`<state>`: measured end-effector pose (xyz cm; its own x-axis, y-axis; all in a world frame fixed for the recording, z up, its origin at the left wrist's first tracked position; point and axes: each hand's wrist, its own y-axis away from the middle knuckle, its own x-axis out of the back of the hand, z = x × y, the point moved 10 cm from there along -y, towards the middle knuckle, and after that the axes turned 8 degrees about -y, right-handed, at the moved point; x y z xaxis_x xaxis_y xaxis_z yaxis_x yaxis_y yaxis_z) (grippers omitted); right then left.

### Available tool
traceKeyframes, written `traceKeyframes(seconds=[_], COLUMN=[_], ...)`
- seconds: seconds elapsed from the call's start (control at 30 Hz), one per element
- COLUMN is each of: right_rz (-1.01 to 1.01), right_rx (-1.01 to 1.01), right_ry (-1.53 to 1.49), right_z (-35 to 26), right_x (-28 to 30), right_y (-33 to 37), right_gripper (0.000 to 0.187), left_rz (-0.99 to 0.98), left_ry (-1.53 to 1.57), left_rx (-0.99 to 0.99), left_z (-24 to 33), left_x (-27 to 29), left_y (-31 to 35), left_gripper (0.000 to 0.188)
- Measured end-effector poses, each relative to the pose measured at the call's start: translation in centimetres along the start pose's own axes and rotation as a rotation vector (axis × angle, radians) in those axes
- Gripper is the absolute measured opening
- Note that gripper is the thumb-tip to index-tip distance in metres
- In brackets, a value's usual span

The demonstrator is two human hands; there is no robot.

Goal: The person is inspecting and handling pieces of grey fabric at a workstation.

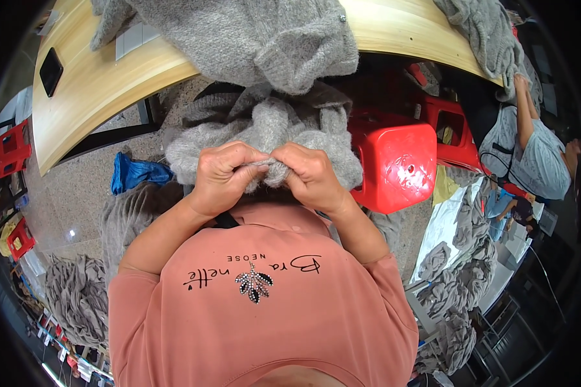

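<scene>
A grey knitted garment (265,126) lies bunched over my lap, just below the table's edge. My left hand (224,171) pinches a fold of its knit between thumb and bent fingers. Close beside it, my right hand (308,173) grips the same fold, so the two thumbs almost meet. The fingertips under the fold are hidden. Above my hands, another heap of grey knitwear (284,48) covers the middle of the table and hangs over its front edge; whether it joins the piece in my lap I cannot tell.
The pale wooden table (90,109) carries a black phone (51,71) at its left. A red plastic stool (403,164) stands at my right. Blue fabric (139,173) lies at my left. Piles of grey knitwear (77,297) rest lower left and right. Another person (529,145) works at the far right.
</scene>
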<state>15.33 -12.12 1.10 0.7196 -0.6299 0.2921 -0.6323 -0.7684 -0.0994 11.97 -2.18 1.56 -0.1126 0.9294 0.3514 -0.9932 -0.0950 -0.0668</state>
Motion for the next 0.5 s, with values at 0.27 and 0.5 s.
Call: traceKeyframes(seconds=[0.27, 0.5], right_rz=[0.247, 0.350], right_rx=[0.013, 0.011], right_ry=[-0.079, 0.027], right_z=[-0.7, -1.2], right_x=[0.7, 0.9], right_y=[0.8, 0.7], right_gripper=[0.025, 0.021], left_rz=[0.090, 0.192], left_ry=[-0.155, -0.372], left_rx=[-0.183, -0.407], left_z=[2.6, 4.8], left_x=[0.6, 0.5], left_y=[0.2, 0.7], left_gripper=[0.013, 0.015])
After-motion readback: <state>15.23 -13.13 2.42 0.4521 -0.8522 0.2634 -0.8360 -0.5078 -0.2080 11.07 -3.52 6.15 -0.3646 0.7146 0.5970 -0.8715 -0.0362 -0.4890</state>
